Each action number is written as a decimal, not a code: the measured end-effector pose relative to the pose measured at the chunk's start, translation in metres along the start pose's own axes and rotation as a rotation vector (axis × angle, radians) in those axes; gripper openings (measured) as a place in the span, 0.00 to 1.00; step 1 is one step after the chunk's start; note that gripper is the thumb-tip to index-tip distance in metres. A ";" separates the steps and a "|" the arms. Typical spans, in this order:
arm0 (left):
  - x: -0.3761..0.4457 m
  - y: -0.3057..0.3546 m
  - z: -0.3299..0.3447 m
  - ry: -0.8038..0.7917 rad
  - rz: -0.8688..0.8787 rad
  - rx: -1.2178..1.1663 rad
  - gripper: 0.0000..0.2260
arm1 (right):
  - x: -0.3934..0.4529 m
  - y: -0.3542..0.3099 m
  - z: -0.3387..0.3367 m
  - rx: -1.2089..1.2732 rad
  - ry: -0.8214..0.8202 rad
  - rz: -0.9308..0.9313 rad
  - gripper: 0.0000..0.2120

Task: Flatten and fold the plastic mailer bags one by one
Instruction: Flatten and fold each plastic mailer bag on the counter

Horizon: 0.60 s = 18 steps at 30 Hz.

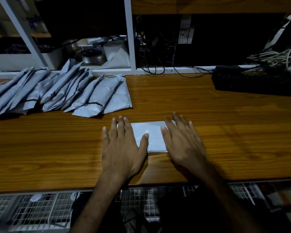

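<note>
Folded grey mailer bag lies flat on the wooden desk, near its front edge, with both hands on top: left hand covers the bag's left end and right hand its right end, fingers of each straight and spread, palms down, grasping nothing. A row of folded grey mailer bags lies overlapped at the back left of the desk, well apart from the hands. A black keyboard sits at the back right, with tangled cables behind it.
</note>
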<state>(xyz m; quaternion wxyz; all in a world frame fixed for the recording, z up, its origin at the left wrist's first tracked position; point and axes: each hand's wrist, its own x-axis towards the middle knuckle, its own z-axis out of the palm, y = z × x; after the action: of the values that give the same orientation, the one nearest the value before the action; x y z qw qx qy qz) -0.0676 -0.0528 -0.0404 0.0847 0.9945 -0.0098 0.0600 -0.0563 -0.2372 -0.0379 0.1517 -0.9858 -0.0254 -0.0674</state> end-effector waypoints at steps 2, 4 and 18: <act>0.000 -0.008 0.000 -0.007 0.031 0.014 0.40 | -0.004 0.008 0.000 0.008 0.024 0.006 0.32; -0.001 -0.017 -0.003 -0.021 0.066 0.027 0.39 | -0.006 0.014 0.000 0.010 0.025 0.003 0.29; -0.009 -0.058 -0.020 -0.082 0.135 0.142 0.35 | -0.011 0.040 -0.014 -0.044 -0.039 0.041 0.27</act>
<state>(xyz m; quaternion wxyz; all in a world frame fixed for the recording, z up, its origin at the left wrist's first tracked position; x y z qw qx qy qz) -0.0776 0.0081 -0.0313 0.0091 0.9967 -0.0760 0.0253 -0.0659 -0.2798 -0.0383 0.1308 -0.9903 -0.0065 -0.0458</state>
